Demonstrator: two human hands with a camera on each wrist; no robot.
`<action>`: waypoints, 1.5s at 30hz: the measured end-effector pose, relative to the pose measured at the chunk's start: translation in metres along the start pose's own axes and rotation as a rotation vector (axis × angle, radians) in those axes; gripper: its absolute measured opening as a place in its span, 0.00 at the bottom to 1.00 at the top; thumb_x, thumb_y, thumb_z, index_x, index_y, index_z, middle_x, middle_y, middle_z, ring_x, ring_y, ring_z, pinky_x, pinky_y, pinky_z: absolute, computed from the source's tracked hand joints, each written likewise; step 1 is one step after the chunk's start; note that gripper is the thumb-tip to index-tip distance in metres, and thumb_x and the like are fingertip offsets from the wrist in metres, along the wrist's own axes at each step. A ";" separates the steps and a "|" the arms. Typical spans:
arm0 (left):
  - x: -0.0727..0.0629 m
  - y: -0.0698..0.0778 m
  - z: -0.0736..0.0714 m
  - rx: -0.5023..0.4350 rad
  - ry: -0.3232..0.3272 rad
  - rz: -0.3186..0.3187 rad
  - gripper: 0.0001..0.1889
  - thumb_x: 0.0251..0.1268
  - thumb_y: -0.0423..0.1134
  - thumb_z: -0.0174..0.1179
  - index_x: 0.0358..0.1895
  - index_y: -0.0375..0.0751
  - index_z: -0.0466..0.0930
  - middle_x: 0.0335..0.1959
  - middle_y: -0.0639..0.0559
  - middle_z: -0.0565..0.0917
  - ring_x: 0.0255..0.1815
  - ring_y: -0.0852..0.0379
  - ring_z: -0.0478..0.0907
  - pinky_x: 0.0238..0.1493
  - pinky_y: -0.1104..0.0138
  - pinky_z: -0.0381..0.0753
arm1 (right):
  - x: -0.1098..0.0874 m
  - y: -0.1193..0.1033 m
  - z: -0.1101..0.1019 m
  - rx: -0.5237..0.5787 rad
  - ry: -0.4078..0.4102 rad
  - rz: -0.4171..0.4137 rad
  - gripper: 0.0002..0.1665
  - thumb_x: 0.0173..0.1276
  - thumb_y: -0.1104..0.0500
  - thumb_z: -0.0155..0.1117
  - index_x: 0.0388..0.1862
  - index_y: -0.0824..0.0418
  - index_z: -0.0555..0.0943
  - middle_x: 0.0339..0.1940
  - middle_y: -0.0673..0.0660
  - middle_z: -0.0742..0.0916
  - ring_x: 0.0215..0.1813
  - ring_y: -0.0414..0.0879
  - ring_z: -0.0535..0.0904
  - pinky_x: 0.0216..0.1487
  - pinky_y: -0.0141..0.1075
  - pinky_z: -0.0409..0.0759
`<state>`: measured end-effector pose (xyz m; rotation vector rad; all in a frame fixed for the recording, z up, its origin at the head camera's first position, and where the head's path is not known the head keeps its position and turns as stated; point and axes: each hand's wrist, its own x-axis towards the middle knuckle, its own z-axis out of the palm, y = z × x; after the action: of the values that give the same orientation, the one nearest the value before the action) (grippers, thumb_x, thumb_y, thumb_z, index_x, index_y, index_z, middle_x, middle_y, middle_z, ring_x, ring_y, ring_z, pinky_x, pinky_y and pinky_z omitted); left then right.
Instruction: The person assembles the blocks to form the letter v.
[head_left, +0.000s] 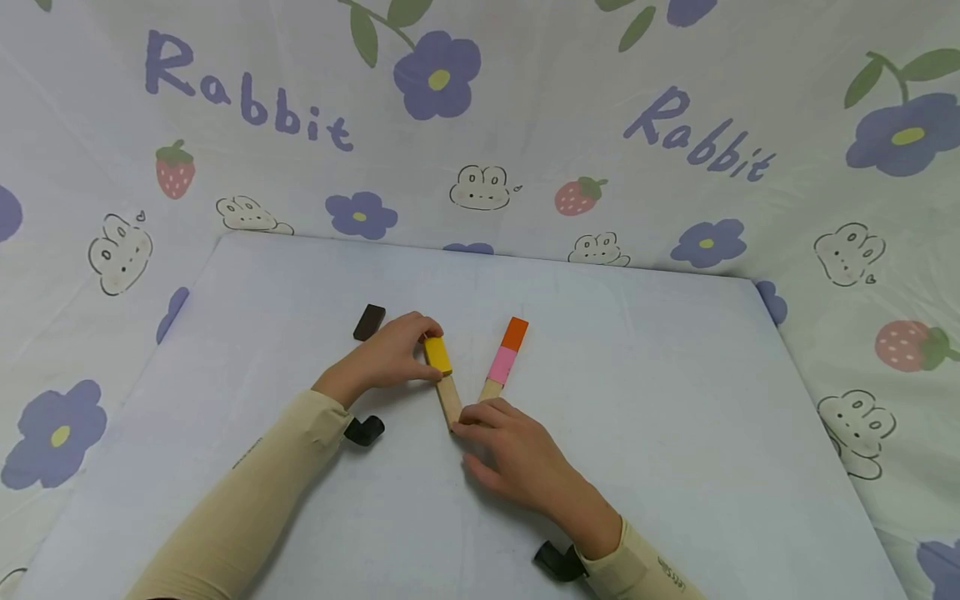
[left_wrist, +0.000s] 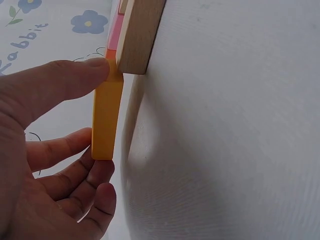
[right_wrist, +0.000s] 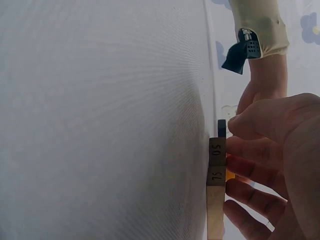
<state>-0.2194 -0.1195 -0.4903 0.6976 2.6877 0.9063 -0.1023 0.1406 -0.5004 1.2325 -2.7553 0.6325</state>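
My left hand [head_left: 392, 352] pinches a yellow block [head_left: 438, 356] between thumb and fingertips, just beyond the far end of a plain wooden block [head_left: 448, 402]. In the left wrist view the yellow block [left_wrist: 106, 120] stands slightly off the white surface. My right hand [head_left: 517, 454] touches the near ends of the plain blocks with loosely extended fingers, hiding where they come together. The right wrist view shows printed figures on two block ends [right_wrist: 217, 151]. Running away to the right are a second plain block [head_left: 491, 389], a pink block [head_left: 502, 365] and an orange block [head_left: 515, 333], making a V with the left row.
A dark brown block [head_left: 369, 322] lies alone just beyond my left wrist. Black wrist cameras [head_left: 365, 431] stick out from both sleeves. The white tabletop [head_left: 697, 417] meets a patterned cloth [head_left: 525, 125] at the back and sides.
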 end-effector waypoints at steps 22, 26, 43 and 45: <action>0.001 -0.001 0.000 0.005 -0.040 -0.002 0.32 0.64 0.43 0.80 0.67 0.32 0.79 0.60 0.42 0.81 0.60 0.46 0.77 0.70 0.54 0.74 | 0.000 0.002 0.002 -0.011 -0.003 -0.007 0.22 0.70 0.57 0.77 0.63 0.57 0.90 0.59 0.49 0.85 0.65 0.44 0.77 0.64 0.40 0.81; 0.001 -0.001 0.001 -0.002 -0.043 -0.001 0.33 0.64 0.43 0.80 0.67 0.31 0.79 0.60 0.41 0.81 0.59 0.46 0.77 0.69 0.54 0.75 | 0.000 0.002 0.003 -0.015 -0.004 -0.003 0.22 0.71 0.57 0.77 0.63 0.56 0.90 0.59 0.49 0.85 0.65 0.43 0.77 0.64 0.40 0.81; 0.003 -0.004 0.003 0.005 -0.042 -0.004 0.33 0.64 0.44 0.80 0.68 0.32 0.79 0.60 0.42 0.81 0.60 0.46 0.77 0.70 0.53 0.75 | 0.000 0.001 0.002 -0.009 -0.013 0.002 0.23 0.71 0.57 0.77 0.64 0.56 0.90 0.60 0.49 0.85 0.65 0.44 0.77 0.64 0.40 0.81; 0.003 -0.004 0.002 0.005 -0.040 -0.001 0.33 0.64 0.44 0.79 0.68 0.32 0.79 0.59 0.42 0.81 0.60 0.46 0.77 0.69 0.53 0.75 | 0.000 0.001 0.001 -0.008 -0.011 0.001 0.23 0.71 0.57 0.77 0.64 0.57 0.90 0.60 0.49 0.85 0.65 0.44 0.77 0.64 0.40 0.81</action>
<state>-0.2226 -0.1197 -0.4950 0.7073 2.6558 0.8757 -0.1030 0.1409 -0.5022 1.2368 -2.7644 0.6159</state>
